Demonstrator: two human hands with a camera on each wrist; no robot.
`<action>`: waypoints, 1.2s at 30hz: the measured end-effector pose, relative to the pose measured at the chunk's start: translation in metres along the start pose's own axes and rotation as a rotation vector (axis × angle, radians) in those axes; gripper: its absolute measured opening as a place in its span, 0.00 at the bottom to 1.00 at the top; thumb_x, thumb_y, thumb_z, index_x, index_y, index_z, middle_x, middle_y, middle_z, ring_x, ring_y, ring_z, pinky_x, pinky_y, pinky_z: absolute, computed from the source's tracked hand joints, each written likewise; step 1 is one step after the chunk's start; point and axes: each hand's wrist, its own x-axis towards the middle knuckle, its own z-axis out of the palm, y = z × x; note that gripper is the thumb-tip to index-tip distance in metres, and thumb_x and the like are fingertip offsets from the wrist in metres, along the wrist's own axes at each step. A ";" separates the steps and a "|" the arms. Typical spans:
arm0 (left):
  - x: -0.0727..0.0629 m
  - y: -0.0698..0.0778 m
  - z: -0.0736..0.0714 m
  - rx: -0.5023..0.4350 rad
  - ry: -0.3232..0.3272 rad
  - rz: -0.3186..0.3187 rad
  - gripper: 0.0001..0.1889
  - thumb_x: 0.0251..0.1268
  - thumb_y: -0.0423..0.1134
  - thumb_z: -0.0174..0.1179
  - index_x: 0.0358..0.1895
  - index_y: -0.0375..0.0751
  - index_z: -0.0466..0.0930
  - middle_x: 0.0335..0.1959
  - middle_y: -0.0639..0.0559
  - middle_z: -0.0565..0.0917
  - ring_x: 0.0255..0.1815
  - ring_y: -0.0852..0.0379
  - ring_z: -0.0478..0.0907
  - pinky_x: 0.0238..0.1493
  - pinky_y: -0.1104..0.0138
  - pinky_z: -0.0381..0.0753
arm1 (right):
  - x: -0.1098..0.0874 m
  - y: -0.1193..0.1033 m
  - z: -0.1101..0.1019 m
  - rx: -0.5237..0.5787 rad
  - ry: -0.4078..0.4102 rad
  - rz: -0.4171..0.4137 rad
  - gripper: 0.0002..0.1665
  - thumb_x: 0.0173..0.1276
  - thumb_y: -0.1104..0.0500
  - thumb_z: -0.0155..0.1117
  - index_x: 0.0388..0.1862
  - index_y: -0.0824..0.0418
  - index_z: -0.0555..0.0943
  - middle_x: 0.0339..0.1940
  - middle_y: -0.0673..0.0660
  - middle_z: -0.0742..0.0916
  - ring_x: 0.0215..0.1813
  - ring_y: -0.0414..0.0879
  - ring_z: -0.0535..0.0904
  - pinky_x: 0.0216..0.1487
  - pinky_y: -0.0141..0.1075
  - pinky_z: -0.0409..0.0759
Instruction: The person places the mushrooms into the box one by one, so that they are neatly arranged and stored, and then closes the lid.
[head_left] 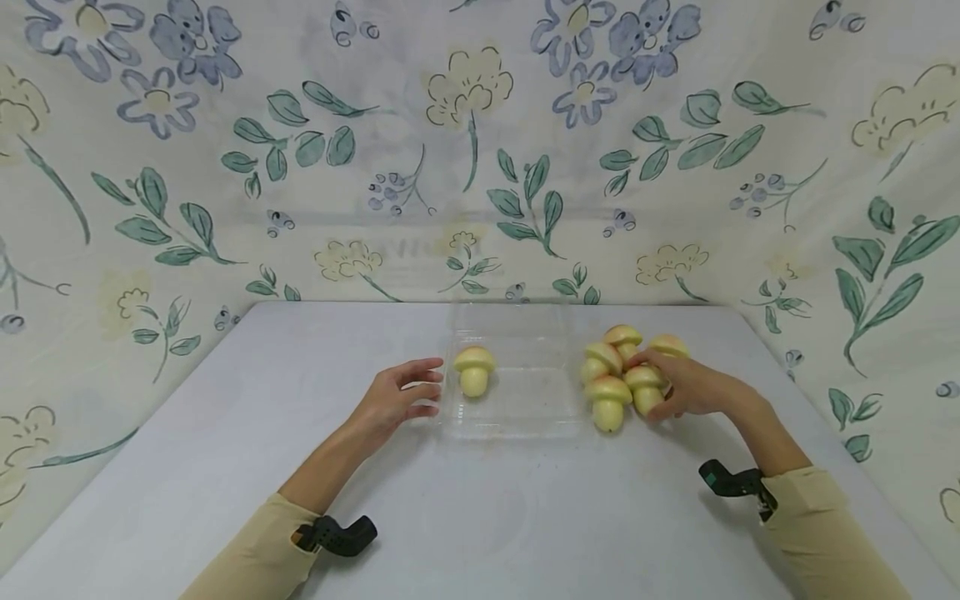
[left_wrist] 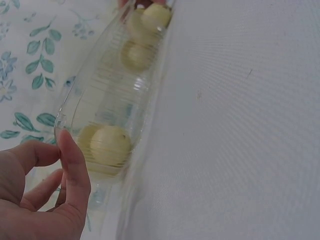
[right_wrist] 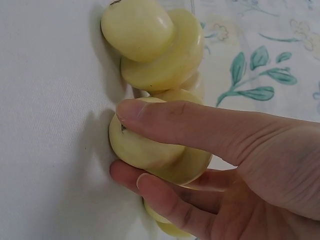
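Mushrooms (head_left: 608, 404), pale yellow and smooth, are seen on a white table (head_left: 510, 517): five are clustered at three o'clock of a clear box (head_left: 517, 432), just beside it. One more mushroom (head_left: 474, 377) is laid inside the box, near nine o'clock, its stem pointed towards six o'clock.

At four o'clock in the cluster, one mushroom (right_wrist: 147, 147) is pinched by the right grip (head_left: 693, 387), a bare hand, between the thumb and the fingers. Whether it is lifted off the table cannot be told. The left grip (head_left: 390, 402) is loosely spread, its fingertips held at the box's nine o'clock edge, which appears to be touched.

Picking up a mushroom for the box is judged to be the step in hand, with most of the filling not yet done. For the next move, a lift clear of the neighbouring caps seems called for, then a carry towards nine o'clock over the box wall and a gentle lowering beside the first, while the box is steadied. Close neighbours could be nudged or rolled.
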 end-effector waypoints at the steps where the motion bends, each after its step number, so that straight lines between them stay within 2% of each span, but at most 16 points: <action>1: 0.000 0.000 0.000 -0.001 -0.002 0.000 0.27 0.66 0.30 0.58 0.69 0.37 0.68 0.55 0.43 0.75 0.42 0.59 0.78 0.42 0.69 0.86 | 0.000 0.000 0.000 0.002 -0.001 0.002 0.47 0.56 0.58 0.76 0.70 0.61 0.60 0.57 0.69 0.75 0.32 0.46 0.78 0.33 0.37 0.81; 15: -0.001 0.000 0.000 0.002 0.000 -0.003 0.27 0.67 0.30 0.59 0.69 0.37 0.68 0.55 0.43 0.75 0.43 0.58 0.78 0.42 0.69 0.86 | -0.002 -0.001 -0.003 -0.015 0.023 0.003 0.48 0.55 0.56 0.77 0.71 0.60 0.62 0.56 0.67 0.77 0.35 0.46 0.78 0.35 0.36 0.81; 23: -0.001 0.000 -0.001 -0.005 -0.011 0.005 0.27 0.67 0.31 0.59 0.70 0.37 0.68 0.53 0.46 0.74 0.43 0.59 0.78 0.41 0.70 0.86 | -0.005 -0.002 -0.007 -0.069 0.070 -0.017 0.47 0.55 0.54 0.77 0.70 0.58 0.62 0.48 0.63 0.80 0.38 0.47 0.78 0.36 0.36 0.79; 30: -0.002 0.001 -0.004 0.000 -0.003 0.000 0.27 0.67 0.31 0.58 0.70 0.37 0.68 0.52 0.47 0.74 0.42 0.59 0.78 0.41 0.70 0.86 | -0.005 -0.006 -0.008 -0.085 0.146 -0.082 0.47 0.55 0.53 0.77 0.69 0.59 0.63 0.55 0.64 0.79 0.41 0.46 0.79 0.40 0.36 0.80; 36: -0.001 0.001 -0.001 -0.019 -0.003 -0.001 0.27 0.67 0.31 0.58 0.69 0.38 0.69 0.52 0.48 0.75 0.42 0.59 0.78 0.42 0.70 0.86 | -0.008 -0.012 -0.012 -0.068 0.178 -0.107 0.48 0.55 0.54 0.77 0.70 0.59 0.63 0.57 0.63 0.79 0.43 0.46 0.79 0.40 0.34 0.81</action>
